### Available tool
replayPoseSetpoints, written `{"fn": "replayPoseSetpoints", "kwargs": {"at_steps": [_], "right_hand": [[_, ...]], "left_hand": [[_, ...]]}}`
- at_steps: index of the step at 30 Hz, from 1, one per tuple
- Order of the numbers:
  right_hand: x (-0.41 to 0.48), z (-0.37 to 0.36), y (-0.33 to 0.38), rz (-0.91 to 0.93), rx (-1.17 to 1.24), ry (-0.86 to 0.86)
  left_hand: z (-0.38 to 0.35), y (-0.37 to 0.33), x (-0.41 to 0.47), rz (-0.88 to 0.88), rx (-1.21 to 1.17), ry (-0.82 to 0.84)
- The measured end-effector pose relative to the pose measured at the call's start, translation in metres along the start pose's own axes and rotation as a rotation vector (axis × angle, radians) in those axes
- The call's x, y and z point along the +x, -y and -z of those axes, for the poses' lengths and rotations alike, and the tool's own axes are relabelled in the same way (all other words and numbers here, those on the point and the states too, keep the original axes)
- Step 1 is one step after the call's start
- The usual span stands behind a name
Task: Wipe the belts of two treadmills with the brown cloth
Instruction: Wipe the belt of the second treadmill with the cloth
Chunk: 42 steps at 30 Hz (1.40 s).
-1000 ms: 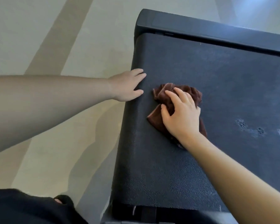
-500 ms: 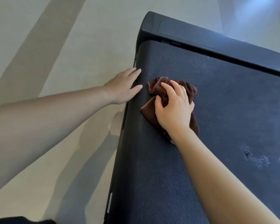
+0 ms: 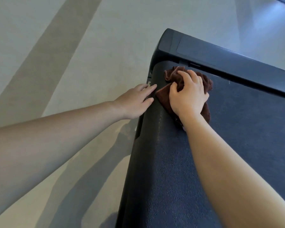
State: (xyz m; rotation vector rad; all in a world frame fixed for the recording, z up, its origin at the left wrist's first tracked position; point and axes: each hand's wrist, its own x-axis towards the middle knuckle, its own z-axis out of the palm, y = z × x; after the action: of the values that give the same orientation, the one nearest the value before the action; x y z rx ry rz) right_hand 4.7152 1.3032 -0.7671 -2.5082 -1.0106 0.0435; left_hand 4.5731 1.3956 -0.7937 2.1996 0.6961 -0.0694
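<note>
A dark, textured treadmill belt [image 3: 237,145] fills the right half of the head view. The crumpled brown cloth [image 3: 173,74] lies on the belt near its far left corner, just before the black end cover [image 3: 220,60]. My right hand [image 3: 187,96] presses down on the cloth with bent fingers bunching it. My left hand [image 3: 135,102] rests flat on the belt's left edge, fingers spread, touching the cloth's near corner and holding nothing.
Pale beige floor [image 3: 72,46] with a darker diagonal stripe lies left of the treadmill. A small label [image 3: 149,83] sits on the treadmill's left side rail. Shadows of my arms fall on the floor below the left hand.
My right hand has pushed the cloth farther up the belt, to the corner by the end cover. My left hand slid forward along the edge with it. The view shifted forward.
</note>
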Motion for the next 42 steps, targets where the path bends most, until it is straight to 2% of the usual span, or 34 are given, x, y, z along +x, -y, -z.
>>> {"fn": "replayPoseSetpoints", "kwargs": {"at_steps": [4, 9, 12, 17, 24, 31, 38, 42], "right_hand": [[0.006, 0.0, 0.0, 0.018, 0.012, -0.006], [0.016, 0.01, 0.005, 0.056, -0.008, 0.076], [-0.004, 0.018, 0.005, 0.078, -0.006, 0.115], [-0.052, 0.013, 0.001, 0.089, -0.013, 0.072], [0.012, 0.007, -0.001, 0.046, 0.044, 0.076], [0.036, 0.009, -0.016, 0.125, 0.034, 0.081], [-0.053, 0.05, -0.062, 0.098, -0.001, 0.136], [-0.129, 0.068, -0.097, 0.049, 0.015, 0.096]], "left_hand": [[0.002, 0.005, -0.003, 0.009, 0.003, 0.003], [0.005, 0.006, -0.016, 0.051, 0.03, 0.021], [0.007, 0.002, -0.021, 0.048, 0.065, 0.016], [0.013, 0.002, -0.023, 0.033, 0.093, -0.013], [0.003, -0.003, -0.04, -0.021, 0.095, -0.027], [-0.028, -0.02, -0.054, -0.062, 0.053, -0.134], [-0.04, -0.03, -0.066, 0.007, 0.13, -0.096], [-0.045, -0.04, -0.068, 0.006, 0.195, -0.162]]}}
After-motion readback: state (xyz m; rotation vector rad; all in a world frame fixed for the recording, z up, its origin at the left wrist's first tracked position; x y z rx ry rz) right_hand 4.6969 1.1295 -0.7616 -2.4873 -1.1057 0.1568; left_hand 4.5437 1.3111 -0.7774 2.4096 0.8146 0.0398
